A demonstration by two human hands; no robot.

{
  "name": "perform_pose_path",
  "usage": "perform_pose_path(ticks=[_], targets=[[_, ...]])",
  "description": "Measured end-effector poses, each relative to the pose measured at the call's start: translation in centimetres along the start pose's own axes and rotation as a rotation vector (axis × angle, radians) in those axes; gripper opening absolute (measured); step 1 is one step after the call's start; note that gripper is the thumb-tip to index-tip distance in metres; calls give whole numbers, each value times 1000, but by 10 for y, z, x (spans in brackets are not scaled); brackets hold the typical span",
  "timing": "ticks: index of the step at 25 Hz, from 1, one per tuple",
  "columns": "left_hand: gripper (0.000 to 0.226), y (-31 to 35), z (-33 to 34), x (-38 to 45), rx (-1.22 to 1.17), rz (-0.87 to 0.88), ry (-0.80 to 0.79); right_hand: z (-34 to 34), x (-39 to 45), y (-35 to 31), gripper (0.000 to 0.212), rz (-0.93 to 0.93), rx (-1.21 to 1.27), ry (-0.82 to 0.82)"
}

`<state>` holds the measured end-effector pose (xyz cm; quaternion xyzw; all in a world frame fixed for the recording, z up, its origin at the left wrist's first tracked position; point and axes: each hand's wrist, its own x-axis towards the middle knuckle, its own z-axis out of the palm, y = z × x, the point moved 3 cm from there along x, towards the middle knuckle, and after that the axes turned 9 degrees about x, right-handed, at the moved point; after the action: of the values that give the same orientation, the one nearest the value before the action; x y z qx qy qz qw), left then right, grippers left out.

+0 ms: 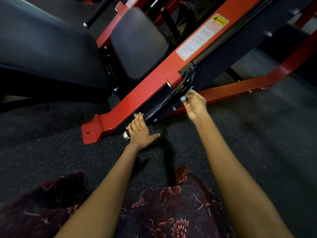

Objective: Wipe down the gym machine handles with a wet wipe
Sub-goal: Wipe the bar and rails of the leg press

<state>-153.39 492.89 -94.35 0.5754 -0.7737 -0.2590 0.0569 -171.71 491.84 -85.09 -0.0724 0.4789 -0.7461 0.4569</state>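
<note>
The right hand is pinching a small bunched wet wipe between thumb and fingers and pressing it against the glossy black handle, just below the bend where that handle meets the red frame. The left hand is resting lower on the same black bar, its fingers lying fairly straight and together over the grip near the metal end cap, thumb spread out to the side; it seems to be steadying the bar rather than gripping it, though blur is making that hard to settle.

As a judgement, the wiping is under way but not finished: the wipe is sitting at the upper stretch of this handle, the part under the left hand is not being wiped at present, and another black handle is showing further back beyond the seat pad, well apart from both hands.

No wipe packet, tub or bin is showing anywhere on the speckled floor, so there is nothing to report by way of containers.
</note>
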Motion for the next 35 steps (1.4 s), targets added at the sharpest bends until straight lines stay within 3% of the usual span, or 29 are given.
perform_pose_path(ticks=[5,10,15,20,22,25,31,35], targets=[[109,-1,0,0,-6,7,2,-2,-12,12,25,80,-158,-147],[108,-2,-1,-1,-20,20,14,7,27,-21,37,68,110,-85],[110,-3,0,1,1,32,-9,-2,13,10,32,44,101,-230],[101,-12,-1,0,-87,106,42,-8,-10,60,38,36,-131,-236],[98,-20,-1,-3,-122,125,90,-10,-13,67,36,29,-96,-220],[94,-33,8,-12,-55,29,143,-9,-12,69,35,45,92,-139],[100,-50,16,-19,-42,-132,97,-16,-33,124,35,162,-273,-274],[104,-52,15,-17,-153,-108,64,-16,-24,126,36,183,-21,-176]])
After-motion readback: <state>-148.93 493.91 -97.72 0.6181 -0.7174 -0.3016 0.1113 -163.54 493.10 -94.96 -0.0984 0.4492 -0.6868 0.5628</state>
